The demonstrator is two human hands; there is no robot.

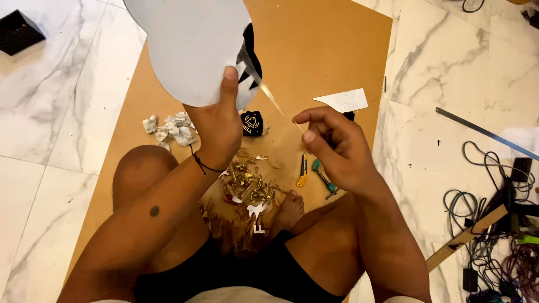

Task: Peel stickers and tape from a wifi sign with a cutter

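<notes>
My left hand (pixel 216 126) grips the lower edge of a large pale grey paper cut-out (pixel 188 45), thumb on its face, and holds it up over a brown board (pixel 314 50). Black shapes show behind the cut-out's right edge. My right hand (pixel 331 143) pinches the end of a thin golden strip (pixel 272 95) that runs up to the cut-out's edge. I sit cross-legged on the board, with a heap of gold and white scraps (pixel 250 191) by my foot.
On the board lie crumpled white paper (pixel 168 129), a small black pouch (pixel 252 122), a yellow knife (pixel 303 171), a green-handled tool (pixel 324 178) and a white paper offcut (pixel 345 100). A metal ruler (pixel 483 132), tangled cables (pixel 494 224) and a wooden slat (pixel 469 235) sit on the marble floor at right.
</notes>
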